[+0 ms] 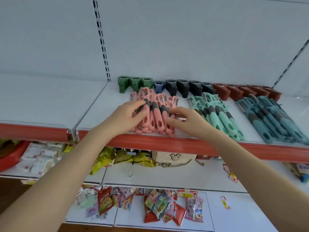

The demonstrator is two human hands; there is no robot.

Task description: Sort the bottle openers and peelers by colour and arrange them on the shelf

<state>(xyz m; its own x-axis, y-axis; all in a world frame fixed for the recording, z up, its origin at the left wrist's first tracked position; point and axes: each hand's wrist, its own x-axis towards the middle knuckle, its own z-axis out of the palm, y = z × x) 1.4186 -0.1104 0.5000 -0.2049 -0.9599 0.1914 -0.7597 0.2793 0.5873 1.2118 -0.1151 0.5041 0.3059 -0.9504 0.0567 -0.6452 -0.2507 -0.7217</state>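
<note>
- Lying side by side on the shelf (pixel 100 104), close to its front edge, is a bunch of pink peelers (pixel 154 122), blades toward the back wall and handles toward the person.
- Each one has a pink handle with a dark grey patch up near the blade and an oval hole at the tail end.
- The person's left grip (pixel 128 114) has its fingers pretty much straight, laid flat on the left side of the pink bunch, not wrapped round anything.
- Their right grip (pixel 187 121) sits at the right edge of the same bunch with the fingers bent. The index tip is on top and the thumb is against a handle, but it's hard to tell whether that's a pinch or just a touch.
- Right of the pink ones there's a bunch of mint peelers (pixel 217 118), then a bunch of teal-blue peelers (pixel 274 121), each bunch apart from the next.
- Along the back wall runs a row of bottle openers, left to right: green openers (pixel 133 83), one blue opener (pixel 158 86), black openers (pixel 187 87), brick-red openers (pixel 242 92).
- Both grips cover the middle of the pink bunch, so there's no counting them.
- The teal-blue bunch is cut off at the right edge of the view.
- The lower shelves are blurry: snack packets (pixel 157 205) and a cream bag (pixel 173 158) with a chain, print unreadable.
</note>
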